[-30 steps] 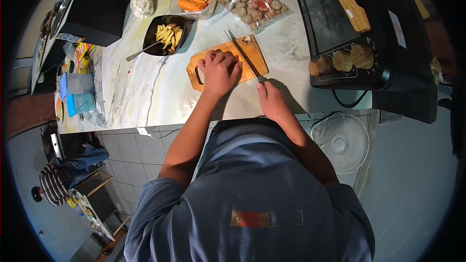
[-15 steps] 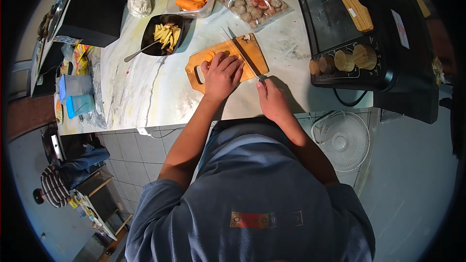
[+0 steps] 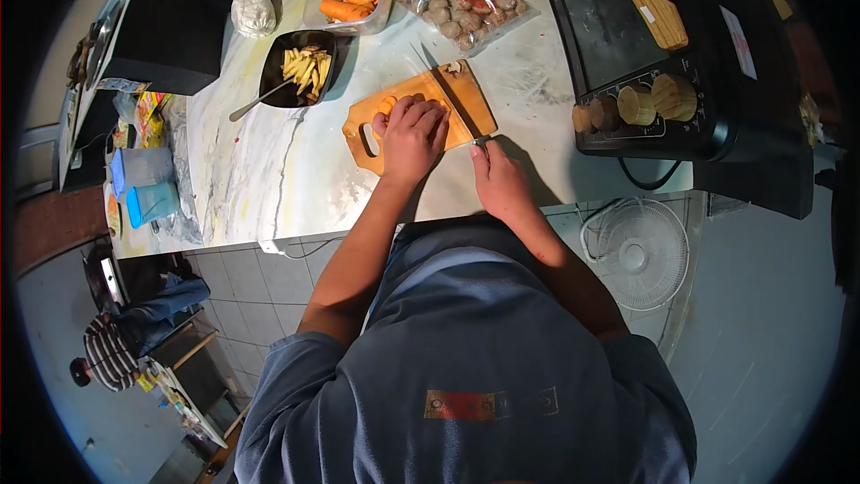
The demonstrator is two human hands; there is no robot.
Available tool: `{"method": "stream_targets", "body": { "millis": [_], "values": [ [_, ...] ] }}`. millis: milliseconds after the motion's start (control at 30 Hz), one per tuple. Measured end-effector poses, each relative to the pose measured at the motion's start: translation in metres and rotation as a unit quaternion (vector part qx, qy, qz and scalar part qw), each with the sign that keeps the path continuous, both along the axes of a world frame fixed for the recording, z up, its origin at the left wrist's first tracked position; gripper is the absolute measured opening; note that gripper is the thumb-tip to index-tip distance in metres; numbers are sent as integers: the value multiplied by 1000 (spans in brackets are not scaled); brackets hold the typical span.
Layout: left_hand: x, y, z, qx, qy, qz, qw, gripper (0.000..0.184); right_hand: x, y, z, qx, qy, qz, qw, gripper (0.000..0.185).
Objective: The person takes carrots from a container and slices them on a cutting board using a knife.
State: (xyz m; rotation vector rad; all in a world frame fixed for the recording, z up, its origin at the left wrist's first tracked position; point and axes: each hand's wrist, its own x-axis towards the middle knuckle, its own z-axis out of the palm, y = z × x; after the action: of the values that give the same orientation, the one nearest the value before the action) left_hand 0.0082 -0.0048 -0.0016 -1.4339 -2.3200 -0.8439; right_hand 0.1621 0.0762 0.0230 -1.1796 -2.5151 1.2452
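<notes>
My left hand (image 3: pixel 414 141) lies over a carrot (image 3: pixel 387 106) on the wooden cutting board (image 3: pixel 477 100), its fingers bent and closed down on it. Orange slices show by its fingertips; the rest of the carrot is hidden under the hand. In my right hand (image 3: pixel 500 177) is the handle of a kitchen knife (image 3: pixel 450 92), whose long blade slants across the board just right of my left fingers. A small dark-and-pale scrap (image 3: pixel 455 66) rests at the board's far edge.
Behind the board are a black bowl (image 3: pixel 270 81) of cut pale-yellow strips with a spoon, a plastic container (image 3: pixel 381 20) holding carrots, and a bag of meatballs (image 3: pixel 466 4). A black appliance (image 3: pixel 573 36) with wooden knobs stands right. A fan (image 3: pixel 634 255) and another person (image 3: pixel 112 350) are farther off.
The view has shifted slightly. The knife is a little farther right of my left fingers; my left hand keeps its place on the carrot.
</notes>
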Motion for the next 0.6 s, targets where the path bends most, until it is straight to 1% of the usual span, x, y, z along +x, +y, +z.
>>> {"method": "stream_targets", "body": {
  "millis": [67,200,400,467,600],
  "values": [
    [0,1,-1,7,-10,-5,1000,16,0,1,-1,-3,20,9,1000,35],
    [-1,-1,-2,9,-20,-12,1000,16,-1,1,-3,-14,21,7,1000,35],
    [0,-2,1,5,-23,-20,1000,17,0,0,4,0,5,11,1000,37],
    [0,-1,1,6,-23,-17,1000,17,-2,0,4,-7,-21,22,1000,37],
    [0,-1,0,9,-25,-17,1000,16,-2,-1,6,-3,-9,28,1000,37]
  ]
}}
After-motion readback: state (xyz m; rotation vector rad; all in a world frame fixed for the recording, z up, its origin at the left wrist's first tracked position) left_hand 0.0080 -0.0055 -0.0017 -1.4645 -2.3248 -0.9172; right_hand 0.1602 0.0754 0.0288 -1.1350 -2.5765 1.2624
